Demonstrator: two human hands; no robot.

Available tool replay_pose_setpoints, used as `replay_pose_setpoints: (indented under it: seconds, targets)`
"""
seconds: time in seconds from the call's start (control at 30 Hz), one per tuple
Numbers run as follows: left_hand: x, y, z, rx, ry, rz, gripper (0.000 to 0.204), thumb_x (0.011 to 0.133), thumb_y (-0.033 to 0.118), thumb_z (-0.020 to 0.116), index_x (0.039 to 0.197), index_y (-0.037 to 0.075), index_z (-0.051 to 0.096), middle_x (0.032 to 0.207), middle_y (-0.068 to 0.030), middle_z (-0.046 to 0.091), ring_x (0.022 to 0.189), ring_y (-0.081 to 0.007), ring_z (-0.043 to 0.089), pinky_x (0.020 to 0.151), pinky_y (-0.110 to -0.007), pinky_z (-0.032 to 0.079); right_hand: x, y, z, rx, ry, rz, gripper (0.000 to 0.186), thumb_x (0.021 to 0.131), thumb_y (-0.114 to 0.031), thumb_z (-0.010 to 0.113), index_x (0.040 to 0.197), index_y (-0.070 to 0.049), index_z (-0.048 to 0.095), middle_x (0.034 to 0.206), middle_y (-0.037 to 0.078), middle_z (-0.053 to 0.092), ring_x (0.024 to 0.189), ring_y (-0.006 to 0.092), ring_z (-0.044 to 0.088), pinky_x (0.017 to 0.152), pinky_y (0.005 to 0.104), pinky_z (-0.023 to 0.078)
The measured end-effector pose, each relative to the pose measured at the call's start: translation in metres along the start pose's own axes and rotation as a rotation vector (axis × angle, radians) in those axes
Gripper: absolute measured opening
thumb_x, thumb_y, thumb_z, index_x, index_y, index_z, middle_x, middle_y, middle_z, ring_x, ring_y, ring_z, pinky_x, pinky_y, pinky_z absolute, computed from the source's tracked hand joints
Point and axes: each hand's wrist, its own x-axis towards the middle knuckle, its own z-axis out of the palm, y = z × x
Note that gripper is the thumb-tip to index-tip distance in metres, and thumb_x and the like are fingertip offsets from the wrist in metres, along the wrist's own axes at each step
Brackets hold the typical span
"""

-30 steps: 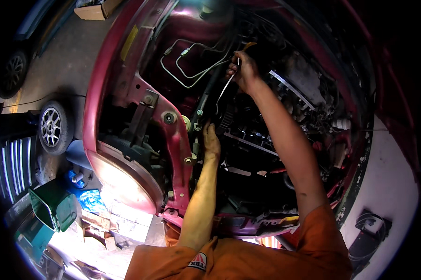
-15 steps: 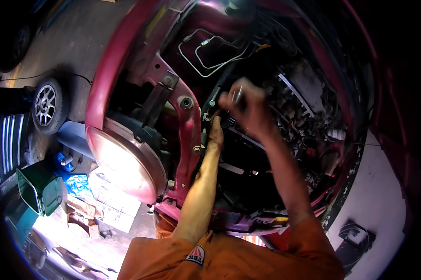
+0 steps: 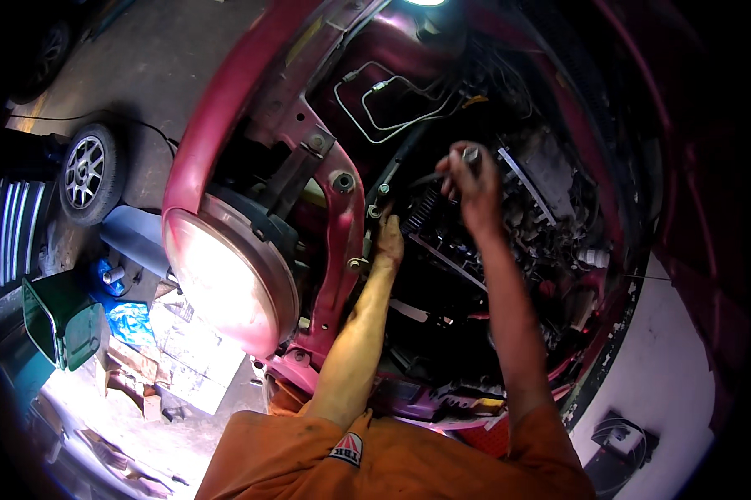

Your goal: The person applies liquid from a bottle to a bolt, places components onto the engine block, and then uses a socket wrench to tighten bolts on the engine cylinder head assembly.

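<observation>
My right hand (image 3: 480, 193) is raised over the dark engine bay (image 3: 425, 283), closed round a tool with a shiny round metal end (image 3: 471, 156); its exact kind is not clear. Lower and to the left, my left hand (image 3: 389, 240) reaches in beside the red inner body rail (image 3: 339, 242). Its fingers are curled in shadow under a bolt (image 3: 384, 189) on a dark bar; what they grip is hidden. Another bolt (image 3: 356, 264) sits on the rail by my left wrist.
A lit headlamp (image 3: 229, 279) and red fender (image 3: 217, 117) border the bay on the left. Thin metal pipes (image 3: 375, 112) loop at the far side, with engine parts (image 3: 550, 192) to the right. A wheel (image 3: 92, 175) and green bin (image 3: 67, 321) stand on the floor.
My right hand, blurred before, has moved right and away from my left hand, with the tool still in it. My left hand keeps its place by the rail. The view has shifted slightly.
</observation>
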Motion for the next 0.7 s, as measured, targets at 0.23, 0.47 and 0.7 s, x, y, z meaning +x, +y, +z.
replay_pose_setpoints:
  seconds: [0.23,0.47,0.7]
  targets:
    - [-0.015,0.049,0.011,0.031,0.178,-0.231,0.046,0.087,0.016,0.04,0.13,0.003,0.05,0.136,-0.0136,0.047,0.127,-0.0247,0.041,0.109,-0.035,0.027,0.044,0.034,-0.01,0.194,0.002,0.194,0.034,0.092,-0.032,0.059,0.109,-0.002,0.057,0.09,0.009,0.065,0.058,0.0113,0.058,0.051,0.0217,0.044]
    - [-0.022,0.081,0.006,0.031,0.035,-0.162,0.044,0.086,0.012,0.039,0.127,0.002,0.053,0.132,-0.0151,0.051,0.127,-0.0248,0.042,0.11,-0.034,0.026,0.074,0.011,0.007,-0.013,-0.013,0.156,0.022,0.095,-0.026,0.055,0.097,-0.004,0.06,0.077,0.007,0.065,0.048,0.0084,0.055,0.042,0.0196,0.04]
    - [-0.015,0.075,0.015,-0.032,0.039,-0.078,0.042,0.083,0.01,0.04,0.117,-0.004,0.059,0.119,-0.0167,0.06,0.116,-0.0255,0.053,0.106,-0.033,0.035,0.091,0.027,-0.001,-0.038,0.06,0.295,0.03,0.089,-0.03,0.063,0.096,-0.002,0.057,0.08,0.008,0.064,0.049,0.0128,0.057,0.041,0.0224,0.043]
